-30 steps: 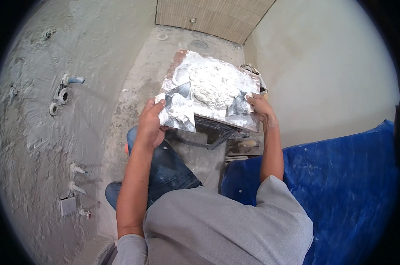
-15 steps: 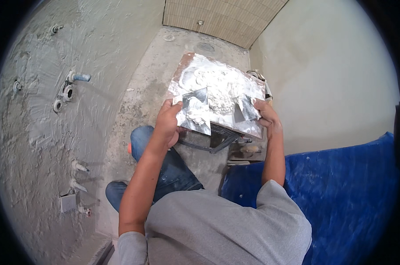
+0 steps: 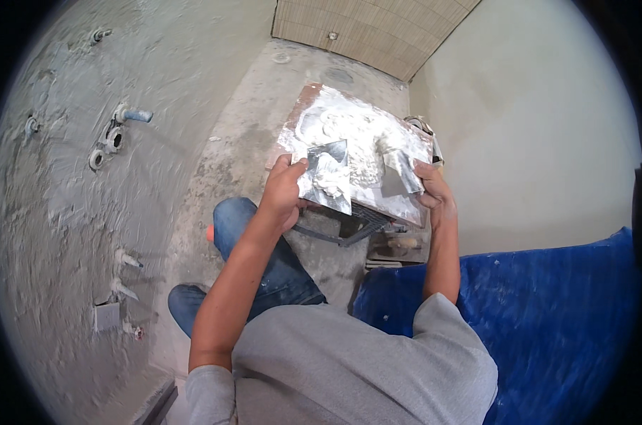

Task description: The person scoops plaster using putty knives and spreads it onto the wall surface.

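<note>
My left hand (image 3: pixel 284 190) is closed on the edge of a flat metal plaster blade (image 3: pixel 344 157), which carries a lump of white plaster (image 3: pixel 329 177). A second shiny metal blade (image 3: pixel 402 177) is gripped at its right edge by my right hand (image 3: pixel 434 188); its face is partly smeared white. Both blades are held over the near side of a reddish-brown board (image 3: pixel 308 94). Thick wet white plaster (image 3: pixel 356 131) is heaped and spread across that board. The handles, if any, are hidden by my hands.
Under the board is a dark crate-like support (image 3: pixel 342 239). A wooden-handled tool (image 3: pixel 404 243) lies at its right. A blue sheet (image 3: pixel 548 304) covers the right side. Pipe stubs (image 3: pixel 135 115) jut from the rough left wall (image 3: pixel 59 212). Beige tiles (image 3: pixel 378 32) line the far wall.
The left blade has shifted slightly right with its plaster lump. The right blade has tilted and now shows more plaster on its face. The whole view has moved a little.
</note>
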A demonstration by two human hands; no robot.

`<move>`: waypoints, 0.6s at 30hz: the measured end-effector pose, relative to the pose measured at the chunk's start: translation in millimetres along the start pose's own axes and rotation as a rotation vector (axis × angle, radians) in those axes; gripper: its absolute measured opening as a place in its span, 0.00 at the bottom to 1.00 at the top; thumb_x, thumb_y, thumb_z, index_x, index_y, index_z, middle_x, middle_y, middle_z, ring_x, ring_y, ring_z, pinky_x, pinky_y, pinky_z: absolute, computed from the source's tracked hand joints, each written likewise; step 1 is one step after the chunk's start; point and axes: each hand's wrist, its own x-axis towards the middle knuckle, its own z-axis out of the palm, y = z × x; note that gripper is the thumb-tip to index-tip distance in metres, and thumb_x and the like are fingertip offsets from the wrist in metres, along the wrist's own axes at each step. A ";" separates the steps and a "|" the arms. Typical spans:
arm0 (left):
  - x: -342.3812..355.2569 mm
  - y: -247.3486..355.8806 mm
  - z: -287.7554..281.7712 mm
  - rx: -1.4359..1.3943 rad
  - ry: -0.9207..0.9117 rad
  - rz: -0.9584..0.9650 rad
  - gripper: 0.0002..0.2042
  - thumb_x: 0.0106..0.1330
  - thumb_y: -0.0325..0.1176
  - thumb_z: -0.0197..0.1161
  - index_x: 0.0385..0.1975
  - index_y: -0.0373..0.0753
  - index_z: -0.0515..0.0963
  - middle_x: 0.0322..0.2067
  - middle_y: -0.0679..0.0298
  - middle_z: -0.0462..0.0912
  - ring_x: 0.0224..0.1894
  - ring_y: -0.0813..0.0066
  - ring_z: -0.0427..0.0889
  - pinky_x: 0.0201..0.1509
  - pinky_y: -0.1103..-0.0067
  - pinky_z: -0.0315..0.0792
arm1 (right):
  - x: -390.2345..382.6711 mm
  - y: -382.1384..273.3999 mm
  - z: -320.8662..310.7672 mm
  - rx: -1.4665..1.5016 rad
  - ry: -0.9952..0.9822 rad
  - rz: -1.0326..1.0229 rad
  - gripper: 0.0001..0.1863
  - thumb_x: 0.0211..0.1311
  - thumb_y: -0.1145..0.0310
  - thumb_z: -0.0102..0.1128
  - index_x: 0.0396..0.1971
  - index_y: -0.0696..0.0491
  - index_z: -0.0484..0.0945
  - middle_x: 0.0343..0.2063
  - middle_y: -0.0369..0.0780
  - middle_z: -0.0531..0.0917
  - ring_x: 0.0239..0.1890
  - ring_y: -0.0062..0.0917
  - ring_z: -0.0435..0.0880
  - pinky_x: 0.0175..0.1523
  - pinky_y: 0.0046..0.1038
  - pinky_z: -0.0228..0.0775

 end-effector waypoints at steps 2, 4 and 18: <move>3.0 -1.2 7.6 -0.010 0.032 -0.017 0.16 0.77 0.33 0.51 0.60 0.35 0.66 0.46 0.59 0.83 0.36 0.72 0.88 0.29 0.76 0.84 | -0.9 -9.2 6.1 0.026 0.084 -0.046 0.16 0.72 0.71 0.53 0.55 0.60 0.77 0.46 0.41 0.86 0.44 0.23 0.86 0.50 0.28 0.81; 9.1 -0.8 15.9 0.008 0.037 -0.027 0.15 0.77 0.34 0.51 0.59 0.37 0.65 0.47 0.57 0.82 0.40 0.68 0.86 0.34 0.70 0.84 | -6.8 -23.4 14.6 -0.073 0.100 -0.230 0.13 0.73 0.72 0.53 0.52 0.60 0.77 0.43 0.39 0.85 0.41 0.22 0.85 0.48 0.28 0.80; 29.4 29.9 37.5 -0.269 0.264 0.253 0.13 0.77 0.33 0.46 0.57 0.37 0.60 0.49 0.50 0.77 0.42 0.63 0.85 0.36 0.64 0.84 | 10.0 -8.4 211.3 -0.524 0.443 -1.091 0.09 0.75 0.71 0.57 0.48 0.58 0.80 0.35 0.36 0.84 0.35 0.17 0.77 0.42 0.21 0.70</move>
